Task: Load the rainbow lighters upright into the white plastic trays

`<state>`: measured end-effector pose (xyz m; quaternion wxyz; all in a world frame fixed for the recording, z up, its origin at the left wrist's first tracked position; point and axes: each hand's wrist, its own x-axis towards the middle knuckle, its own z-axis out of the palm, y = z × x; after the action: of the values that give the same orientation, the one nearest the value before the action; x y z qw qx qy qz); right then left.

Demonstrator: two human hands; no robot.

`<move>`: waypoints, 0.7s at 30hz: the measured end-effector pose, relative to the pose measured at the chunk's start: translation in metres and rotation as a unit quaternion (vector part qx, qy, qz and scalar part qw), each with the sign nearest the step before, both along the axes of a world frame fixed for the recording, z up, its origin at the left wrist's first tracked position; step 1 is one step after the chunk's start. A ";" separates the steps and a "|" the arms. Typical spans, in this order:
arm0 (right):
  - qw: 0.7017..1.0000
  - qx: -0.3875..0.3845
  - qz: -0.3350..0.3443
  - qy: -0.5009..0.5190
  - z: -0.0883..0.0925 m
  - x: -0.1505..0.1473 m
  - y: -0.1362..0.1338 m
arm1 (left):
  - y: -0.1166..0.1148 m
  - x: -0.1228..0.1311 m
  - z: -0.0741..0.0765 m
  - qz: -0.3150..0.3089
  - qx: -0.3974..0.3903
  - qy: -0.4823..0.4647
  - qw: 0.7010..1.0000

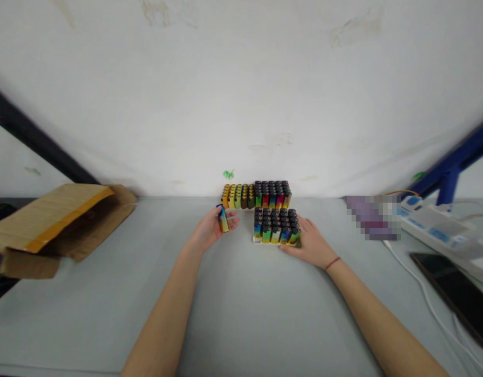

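My left hand (pixel 210 229) holds one lighter (pixel 224 221), blue at the top and gold lower down, between thumb and fingers. It is to the left of the front tray of lighters (pixel 276 234), whose rows have black tops and multicoloured bodies. Around the right side of that tray is my right hand (pixel 312 242), thumb at the front corner and fingers along the side and back. Behind it, by the wall, stands another block of black-topped lighters (pixel 272 195). Yellow, orange and dark lighters (pixel 237 196) stand in rows just left of that block.
An opened cardboard box (pixel 64 220) lies at the left. On the right are a white power strip (pixel 441 230), a black phone (pixel 453 293), a white cable (pixel 414 277) and a blurred-out purple item (pixel 367 214). The white wall (pixel 241 104) borders the grey table (pixel 233 314).
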<state>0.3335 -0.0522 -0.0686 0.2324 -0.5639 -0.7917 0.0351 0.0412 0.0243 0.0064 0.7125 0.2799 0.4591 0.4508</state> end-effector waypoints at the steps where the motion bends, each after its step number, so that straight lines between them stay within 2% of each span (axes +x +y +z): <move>1: 1.000 -0.001 0.001 0.000 0.000 0.000 0.000 | -0.002 0.003 0.001 -0.008 -0.001 -0.009 1.000; 5: 1.000 -0.002 -0.001 0.000 0.000 0.000 0.000 | -0.011 0.016 0.003 -0.019 0.016 -0.035 0.999; 13: 1.000 -0.007 0.002 -0.005 0.001 0.001 0.000 | -0.022 0.037 0.000 -0.086 0.019 -0.057 0.994; 21: 1.000 -0.009 0.000 -0.007 0.000 0.001 0.000 | -0.029 0.052 -0.015 -0.050 0.133 0.008 0.990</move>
<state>0.3348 -0.0522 -0.0688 0.2214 -0.5662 -0.7931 0.0382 0.0937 -0.0042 -0.0081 0.6867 0.3984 0.3865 0.4693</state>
